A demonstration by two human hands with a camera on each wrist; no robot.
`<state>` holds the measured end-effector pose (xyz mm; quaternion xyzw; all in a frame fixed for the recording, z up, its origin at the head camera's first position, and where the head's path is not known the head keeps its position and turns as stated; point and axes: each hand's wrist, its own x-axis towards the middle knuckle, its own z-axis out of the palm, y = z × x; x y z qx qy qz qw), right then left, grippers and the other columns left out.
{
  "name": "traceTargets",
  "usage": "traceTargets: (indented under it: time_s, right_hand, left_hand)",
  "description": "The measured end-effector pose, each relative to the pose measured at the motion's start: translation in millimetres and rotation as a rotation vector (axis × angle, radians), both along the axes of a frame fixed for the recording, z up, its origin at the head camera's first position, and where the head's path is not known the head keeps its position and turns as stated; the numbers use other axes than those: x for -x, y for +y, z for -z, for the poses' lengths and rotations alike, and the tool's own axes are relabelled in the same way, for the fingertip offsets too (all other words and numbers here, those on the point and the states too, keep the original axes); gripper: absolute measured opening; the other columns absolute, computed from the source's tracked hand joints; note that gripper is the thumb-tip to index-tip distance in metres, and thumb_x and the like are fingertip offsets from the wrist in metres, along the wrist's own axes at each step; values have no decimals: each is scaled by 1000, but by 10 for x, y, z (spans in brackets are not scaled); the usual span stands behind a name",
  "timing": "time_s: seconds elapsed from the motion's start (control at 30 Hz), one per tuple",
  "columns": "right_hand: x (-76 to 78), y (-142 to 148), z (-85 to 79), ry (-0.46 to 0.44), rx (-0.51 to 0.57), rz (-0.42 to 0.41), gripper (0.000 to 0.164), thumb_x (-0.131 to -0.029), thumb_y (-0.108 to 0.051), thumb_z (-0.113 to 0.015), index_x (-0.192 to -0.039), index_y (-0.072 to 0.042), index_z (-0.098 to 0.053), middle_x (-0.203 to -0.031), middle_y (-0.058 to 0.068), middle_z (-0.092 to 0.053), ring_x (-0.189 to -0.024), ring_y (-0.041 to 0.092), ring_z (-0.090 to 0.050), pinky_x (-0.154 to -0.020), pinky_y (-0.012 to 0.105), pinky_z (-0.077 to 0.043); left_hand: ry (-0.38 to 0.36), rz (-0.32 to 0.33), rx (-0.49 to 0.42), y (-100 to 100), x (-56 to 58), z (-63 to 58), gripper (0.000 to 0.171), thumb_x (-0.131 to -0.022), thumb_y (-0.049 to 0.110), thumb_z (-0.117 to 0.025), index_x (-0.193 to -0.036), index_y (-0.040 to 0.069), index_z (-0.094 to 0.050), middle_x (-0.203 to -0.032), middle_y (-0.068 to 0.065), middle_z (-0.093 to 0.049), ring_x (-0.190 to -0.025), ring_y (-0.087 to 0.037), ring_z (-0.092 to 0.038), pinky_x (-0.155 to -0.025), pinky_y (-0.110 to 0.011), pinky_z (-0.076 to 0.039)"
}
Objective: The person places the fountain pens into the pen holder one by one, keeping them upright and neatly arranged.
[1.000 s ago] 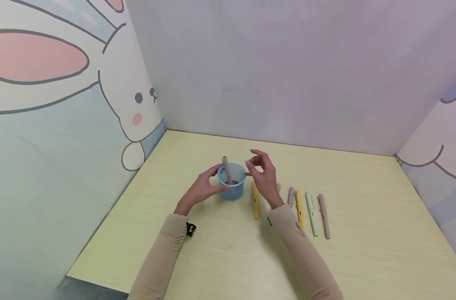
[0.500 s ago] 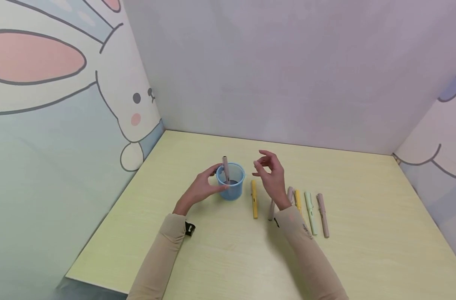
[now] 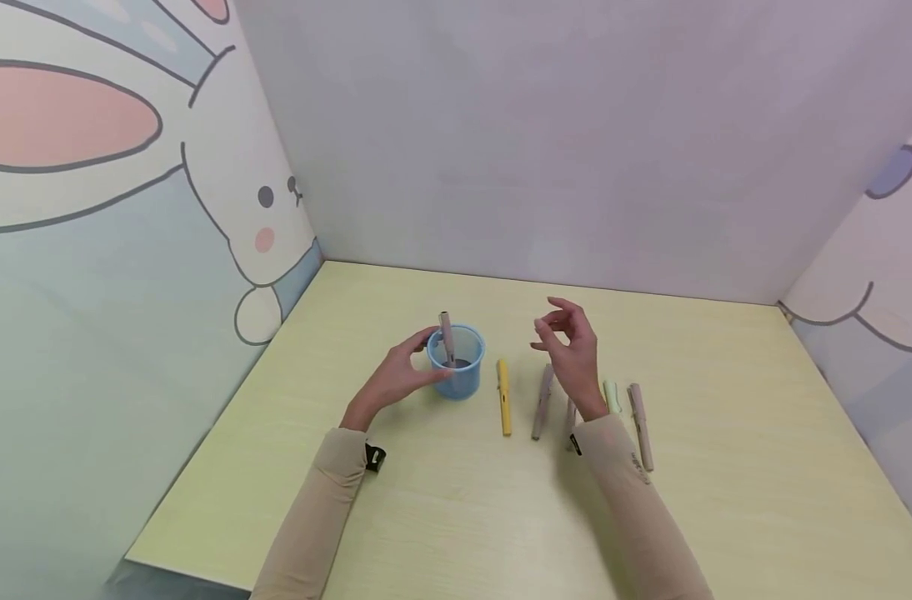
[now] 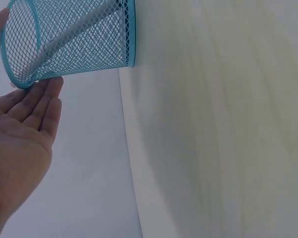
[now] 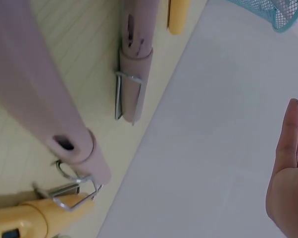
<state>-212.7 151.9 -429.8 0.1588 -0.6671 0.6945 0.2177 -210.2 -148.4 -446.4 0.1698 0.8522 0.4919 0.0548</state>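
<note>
A blue mesh pen cup (image 3: 458, 385) stands upright on the table, one mauve pen (image 3: 447, 337) leaning inside it. My left hand (image 3: 396, 379) holds the cup by its rim, thumb at the front and fingers on the far left side; the left wrist view shows the fingers against the mesh (image 4: 84, 49). Raised over the row of pens, my right hand (image 3: 572, 354) has loosely bent fingers and nothing in them. Below and beside it lie a yellow pen (image 3: 504, 400), a mauve pen (image 3: 542, 404) and another mauve pen (image 3: 571, 421), partly covered by the wrist.
Farther right are a pale green pen (image 3: 613, 396), partly hidden by the sleeve, and a mauve pen (image 3: 640, 425). Another yellow pen (image 5: 40, 218) shows in the right wrist view. The table (image 3: 441, 517) meets a plain wall (image 3: 546, 150) behind and a rabbit-printed wall (image 3: 126, 333) at left.
My right hand has moved right, away from the cup and over the pens, uncovering a mauve pen. The left hand stays on the cup. The view has shifted slightly.
</note>
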Motion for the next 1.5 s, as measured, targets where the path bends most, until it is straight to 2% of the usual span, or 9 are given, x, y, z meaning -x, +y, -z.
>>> traceTargets:
  time_s: [0.23, 0.47, 0.7, 0.9, 1.17, 1.5]
  right_hand:
    - [-39, 206, -36, -32, -14, 24, 43, -98, 9, -65, -139, 8, -52, -105, 14, -60, -92, 16, -65, -68, 29, -60]
    - [-99, 456, -40, -83, -37, 85, 41, -98, 5, -66, -137, 6, -54, -102, 10, -61, -90, 15, -66, -68, 29, -60]
    - [-183, 663, -30, -131, -45, 113, 42, -98, 7, -65, -138, 8, -53, -103, 14, -61, -88, 13, -66, -68, 31, -60]
    - [-221, 800, 1, -167, -48, 132, 40, -99, 1, -67, -138, 1, -56, -102, 8, -61, -89, 13, -66, -68, 29, -60]
    - [-296, 924, -46, -212, -56, 152, 39, -99, 7, -64, -137, 5, -55, -103, 18, -60, -86, 13, -66, -68, 32, -60]
    - [-360, 1134, 42, -218, -76, 177, 38, -99, 1, -67, -135, -3, -58, -102, 14, -61, -85, 11, -67, -66, 29, -60]
  left_hand:
    - [-6, -3, 8, -16, 3, -3, 83, -89, 42, -82, -158, 17, -43, -153, -9, -51, -138, -36, -45, -108, -63, -39]
    - [-6, 4, 2, -27, 7, 11, 85, -89, 46, -81, -158, 16, -42, -155, -9, -48, -138, -37, -44, -108, -63, -38]
    - [-3, 2, 9, -35, 3, 25, 85, -89, 44, -81, -158, 15, -42, -155, -10, -48, -138, -37, -44, -108, -63, -38]
    - [-8, 5, 10, -36, 3, 5, 84, -89, 44, -81, -158, 15, -42, -155, -10, -48, -138, -38, -44, -108, -64, -38]
    - [-7, 12, 2, -37, 9, -5, 84, -90, 45, -80, -159, 16, -42, -154, -10, -49, -137, -39, -44, -107, -64, -38]
    - [-6, 21, 12, -35, 11, -2, 83, -91, 43, -80, -159, 16, -41, -153, -11, -50, -138, -40, -44, -108, -64, -38]
